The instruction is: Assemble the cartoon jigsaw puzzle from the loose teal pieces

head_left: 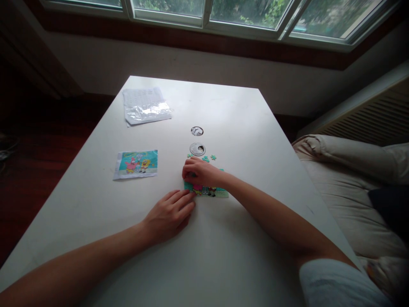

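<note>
A small cartoon jigsaw puzzle (214, 191) lies partly assembled on the white table (223, 111). My right hand (200, 172) rests on its upper left part, fingers curled and pressed down on a piece I cannot make out. My left hand (169, 214) lies flat on the table, fingers stretched out, fingertips touching the puzzle's lower left corner. A few loose green pieces (206, 158) sit just beyond the puzzle. A printed cartoon picture card (136, 164) lies to the left.
Two round cable holes (197, 149) sit mid-table behind the puzzle. A clear plastic bag on white paper (146, 106) lies at the far left. A beige cushion or bedding (345, 179) is at the right of the table. A window runs along the far wall.
</note>
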Available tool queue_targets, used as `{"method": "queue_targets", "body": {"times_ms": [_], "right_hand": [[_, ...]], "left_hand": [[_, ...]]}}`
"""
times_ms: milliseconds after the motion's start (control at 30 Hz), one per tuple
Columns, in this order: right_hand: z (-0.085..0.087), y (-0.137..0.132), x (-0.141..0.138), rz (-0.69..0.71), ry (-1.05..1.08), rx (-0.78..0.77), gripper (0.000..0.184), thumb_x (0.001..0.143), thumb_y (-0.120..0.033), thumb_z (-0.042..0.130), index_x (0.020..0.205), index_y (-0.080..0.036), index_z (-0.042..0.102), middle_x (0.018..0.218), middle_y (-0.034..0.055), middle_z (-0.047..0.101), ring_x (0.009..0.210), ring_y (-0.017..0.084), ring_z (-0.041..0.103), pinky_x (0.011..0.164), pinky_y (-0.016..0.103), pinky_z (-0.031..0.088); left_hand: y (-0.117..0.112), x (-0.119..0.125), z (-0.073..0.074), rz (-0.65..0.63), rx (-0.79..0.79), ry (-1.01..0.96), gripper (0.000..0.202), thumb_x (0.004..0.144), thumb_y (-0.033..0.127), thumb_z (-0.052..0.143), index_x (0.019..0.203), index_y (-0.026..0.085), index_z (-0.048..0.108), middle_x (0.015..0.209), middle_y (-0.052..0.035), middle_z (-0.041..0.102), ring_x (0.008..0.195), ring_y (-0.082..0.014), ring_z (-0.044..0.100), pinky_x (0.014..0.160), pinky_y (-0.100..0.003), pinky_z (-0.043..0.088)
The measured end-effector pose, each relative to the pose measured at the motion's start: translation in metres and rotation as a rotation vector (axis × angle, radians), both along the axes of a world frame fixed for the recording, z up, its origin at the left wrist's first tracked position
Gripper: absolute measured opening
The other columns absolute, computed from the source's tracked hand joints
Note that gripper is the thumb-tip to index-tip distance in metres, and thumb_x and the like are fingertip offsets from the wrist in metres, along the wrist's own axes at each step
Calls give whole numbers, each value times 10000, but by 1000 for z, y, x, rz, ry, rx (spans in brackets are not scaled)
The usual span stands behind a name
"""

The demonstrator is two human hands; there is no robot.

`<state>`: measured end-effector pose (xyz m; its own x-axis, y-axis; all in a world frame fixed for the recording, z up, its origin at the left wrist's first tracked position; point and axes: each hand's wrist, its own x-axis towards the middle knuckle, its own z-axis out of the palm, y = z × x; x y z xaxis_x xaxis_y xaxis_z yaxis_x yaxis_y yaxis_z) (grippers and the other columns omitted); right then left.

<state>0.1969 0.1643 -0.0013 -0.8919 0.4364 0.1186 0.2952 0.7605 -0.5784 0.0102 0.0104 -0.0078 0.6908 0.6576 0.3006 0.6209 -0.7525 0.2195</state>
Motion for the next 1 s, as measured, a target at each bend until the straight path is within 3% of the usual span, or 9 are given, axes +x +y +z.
{"method": "queue_targets", "body": {"times_ms": [400, 633, 833, 1000], "right_hand": [[-4, -9, 4, -38, 63, 92, 73, 908, -162, 605, 883, -195, 665, 934, 65, 630, 916, 201, 508, 841, 319, 409], [2, -17, 32, -225, 149, 152, 121, 958, -182, 556, 941, -214, 671, 946, 66, 682, 934, 214, 556, 880, 359, 428], [3, -27, 67, -296, 155, 133, 132, 974, -221, 548, 957, -221, 679, 949, 73, 688, 911, 214, 563, 841, 358, 459], [-5, -33, 87, -431, 206, 66, 119, 956, -213, 569, 953, -227, 687, 927, 64, 694, 906, 213, 583, 813, 352, 475]], "left_hand": [[0, 0, 1, 2, -36, -13, 264, 954, 188, 505, 1171, 163, 652, 1364, -116, 638, 1277, -254, 579, 1095, -444, 477], [2, -4, 3, -1, 20, -15, 284, 954, 186, 518, 1205, 166, 648, 1394, -114, 622, 1283, -254, 573, 1104, -445, 462], [5, -4, 1, 200, 59, 70, 388, 971, 254, 523, 1336, 147, 598, 1428, -132, 594, 1325, -313, 533, 1120, -512, 414], [6, -3, -2, 268, 47, 120, 493, 982, 352, 524, 1422, 127, 533, 1460, -148, 561, 1338, -339, 507, 1128, -529, 384]]}}
